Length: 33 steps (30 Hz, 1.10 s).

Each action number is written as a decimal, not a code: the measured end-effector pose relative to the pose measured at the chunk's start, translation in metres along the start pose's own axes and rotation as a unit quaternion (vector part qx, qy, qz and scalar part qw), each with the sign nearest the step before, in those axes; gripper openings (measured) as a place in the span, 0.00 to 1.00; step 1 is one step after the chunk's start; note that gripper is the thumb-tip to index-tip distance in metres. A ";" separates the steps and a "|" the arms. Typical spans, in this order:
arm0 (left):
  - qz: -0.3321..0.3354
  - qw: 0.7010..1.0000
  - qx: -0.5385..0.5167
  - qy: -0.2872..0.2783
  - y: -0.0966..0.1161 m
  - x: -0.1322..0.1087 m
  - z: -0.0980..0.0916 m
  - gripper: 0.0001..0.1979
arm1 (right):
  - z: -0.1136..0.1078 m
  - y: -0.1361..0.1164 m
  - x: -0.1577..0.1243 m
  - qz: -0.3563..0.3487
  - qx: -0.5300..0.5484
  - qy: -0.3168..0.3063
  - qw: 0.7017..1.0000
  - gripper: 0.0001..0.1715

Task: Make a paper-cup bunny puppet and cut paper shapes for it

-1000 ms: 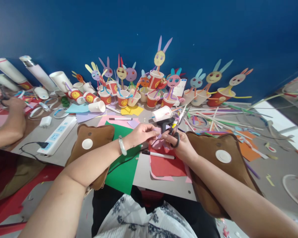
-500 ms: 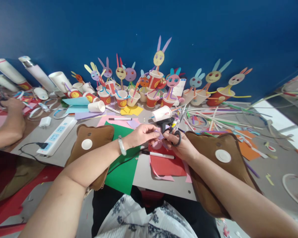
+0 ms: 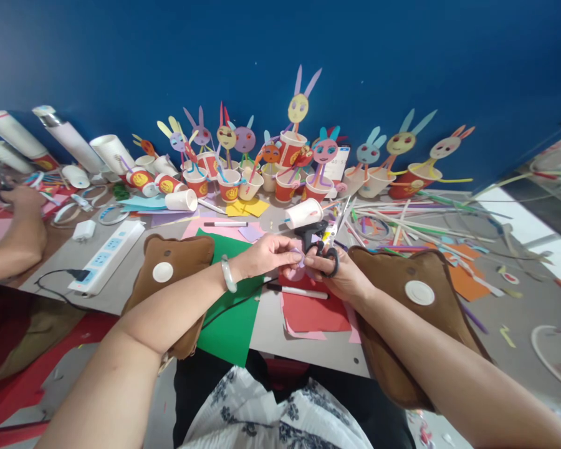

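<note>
My left hand (image 3: 266,257), with a pale bangle at the wrist, pinches a small piece of light purple paper (image 3: 298,272) between thumb and fingers. My right hand (image 3: 346,277) has its fingers through the black handles of a pair of scissors (image 3: 340,226). The blades point up and away from me. Its thumb and fingertip meet the same paper at its right edge. Below both hands lie a black-and-white marker (image 3: 303,292) and a red paper sheet (image 3: 314,315). A black glue gun (image 3: 308,234) seems to lie just behind the fingers, partly hidden.
Paper cups with rabbit-faced figures (image 3: 326,153) line the blue wall. Brown cushions (image 3: 168,274) lie under both forearms. A green sheet (image 3: 229,312), a power strip (image 3: 110,255), a tipped white cup (image 3: 303,213) and scattered strips (image 3: 411,218) surround the hands. Another person's arm (image 3: 23,231) is at left.
My hands stay almost in place, with only a slight shift of the right fingers at the paper. At left, the raised light blue paper has dropped lower.
</note>
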<state>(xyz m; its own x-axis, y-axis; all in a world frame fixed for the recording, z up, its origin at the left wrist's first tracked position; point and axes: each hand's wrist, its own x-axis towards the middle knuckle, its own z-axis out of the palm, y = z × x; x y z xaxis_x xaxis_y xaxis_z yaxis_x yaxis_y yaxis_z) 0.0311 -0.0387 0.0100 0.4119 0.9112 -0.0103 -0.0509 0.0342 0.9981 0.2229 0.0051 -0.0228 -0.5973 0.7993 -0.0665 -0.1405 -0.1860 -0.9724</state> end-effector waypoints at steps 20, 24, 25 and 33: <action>0.015 0.993 0.107 0.037 -0.011 0.003 -0.002 0.15 | 0.006 0.001 -0.005 -0.074 -0.162 0.066 0.982 0.12; 0.024 0.991 0.124 0.053 -0.013 0.004 -0.002 0.12 | 0.008 0.002 -0.005 -0.081 -0.171 0.094 0.977 0.11; 0.020 0.991 0.122 0.056 -0.013 0.004 -0.003 0.11 | 0.008 0.002 -0.005 -0.080 -0.171 0.103 0.977 0.11; 0.006 0.992 0.107 0.063 -0.013 0.005 -0.004 0.10 | 0.007 0.004 -0.005 -0.089 -0.162 0.132 0.974 0.12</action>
<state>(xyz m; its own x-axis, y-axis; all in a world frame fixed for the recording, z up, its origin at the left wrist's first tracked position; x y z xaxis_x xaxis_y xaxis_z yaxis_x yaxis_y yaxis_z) 0.0301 -0.0334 -0.0035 0.2941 0.9557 0.0071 0.1445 -0.0518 0.9882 0.2199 -0.0034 -0.0244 -0.3561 0.9296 0.0951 0.0593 0.1240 -0.9905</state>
